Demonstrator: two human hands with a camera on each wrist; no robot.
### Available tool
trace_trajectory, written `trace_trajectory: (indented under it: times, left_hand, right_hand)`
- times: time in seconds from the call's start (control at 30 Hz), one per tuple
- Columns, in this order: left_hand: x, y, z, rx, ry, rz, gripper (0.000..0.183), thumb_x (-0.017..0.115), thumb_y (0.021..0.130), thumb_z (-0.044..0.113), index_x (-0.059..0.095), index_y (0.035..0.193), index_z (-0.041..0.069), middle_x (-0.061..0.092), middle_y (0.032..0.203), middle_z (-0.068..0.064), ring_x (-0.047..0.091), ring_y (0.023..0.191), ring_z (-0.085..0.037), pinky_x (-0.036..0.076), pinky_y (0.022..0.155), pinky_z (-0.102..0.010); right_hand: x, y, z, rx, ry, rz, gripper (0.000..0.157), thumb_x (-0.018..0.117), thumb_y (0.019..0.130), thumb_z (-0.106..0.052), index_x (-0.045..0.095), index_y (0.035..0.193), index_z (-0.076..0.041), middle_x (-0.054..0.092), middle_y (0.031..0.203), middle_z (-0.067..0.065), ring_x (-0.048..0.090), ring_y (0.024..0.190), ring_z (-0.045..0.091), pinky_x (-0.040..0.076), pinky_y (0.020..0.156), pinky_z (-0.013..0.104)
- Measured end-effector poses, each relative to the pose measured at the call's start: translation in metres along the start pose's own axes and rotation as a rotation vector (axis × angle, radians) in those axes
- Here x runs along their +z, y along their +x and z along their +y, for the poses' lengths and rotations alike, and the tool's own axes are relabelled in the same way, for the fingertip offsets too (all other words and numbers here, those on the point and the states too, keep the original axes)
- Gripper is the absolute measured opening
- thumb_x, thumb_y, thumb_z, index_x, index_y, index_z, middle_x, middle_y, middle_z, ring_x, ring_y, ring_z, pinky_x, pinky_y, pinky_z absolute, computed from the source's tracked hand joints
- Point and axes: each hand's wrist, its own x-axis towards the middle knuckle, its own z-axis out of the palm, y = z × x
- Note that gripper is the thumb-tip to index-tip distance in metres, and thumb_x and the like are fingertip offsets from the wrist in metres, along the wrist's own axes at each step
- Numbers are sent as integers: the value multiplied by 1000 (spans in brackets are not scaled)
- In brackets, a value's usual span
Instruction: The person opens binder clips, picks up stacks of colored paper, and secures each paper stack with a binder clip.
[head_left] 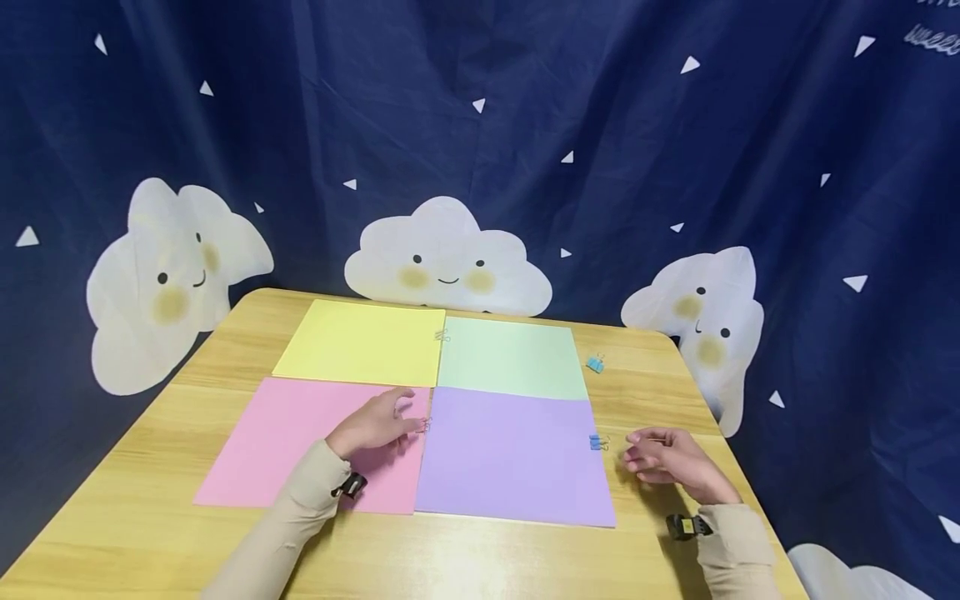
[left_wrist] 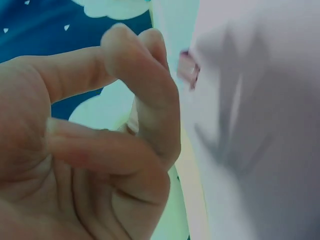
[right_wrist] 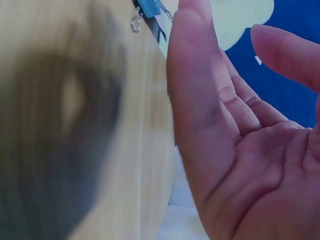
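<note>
My left hand hovers over the pink paper, fingers loosely bent and holding nothing. Its fingertips are right by a pink binder clip on that paper's right edge; the left wrist view shows the binder clip just past the fingers. A purple paper lies to the right, with a blue binder clip on its right edge. Just right of that clip, my right hand is held above the table, relaxed and with nothing in its grasp. The right wrist view catches the blue clip beyond the fingertips.
Behind lie a yellow paper with a binder clip at its right edge, and a light green paper with a blue binder clip beside it. A dark blue cloud-patterned curtain hangs behind the wooden table.
</note>
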Motion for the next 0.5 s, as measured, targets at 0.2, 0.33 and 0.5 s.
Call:
trace_trajectory:
  times: [0.2, 0.33, 0.5]
  left_hand:
    - [-18, 13, 0, 32, -9, 22, 49, 61, 102, 22, 54, 141, -8, 74, 81, -11, 66, 66, -17, 56, 70, -31]
    - [-24, 20, 4, 53, -71, 20, 49, 61, 103, 20, 52, 140, -10, 76, 91, -18, 72, 75, -26, 57, 64, -29]
    - [-27, 28, 9, 64, -177, 19, 51, 61, 103, 20, 51, 142, -10, 73, 106, -26, 75, 89, -36, 66, 77, -42]
  right_hand:
    - [-6, 8, -9, -28, -14, 36, 44, 60, 106, -23, 54, 132, 12, 77, 98, 1, 74, 85, 9, 66, 83, 27]
    - [-6, 14, -17, -41, -36, 63, 48, 60, 106, -27, 53, 133, 13, 76, 96, -1, 74, 85, 8, 66, 83, 27]
    - [-6, 25, -26, -58, -39, 95, 50, 61, 106, -28, 52, 135, 13, 77, 94, -1, 74, 85, 9, 66, 81, 26]
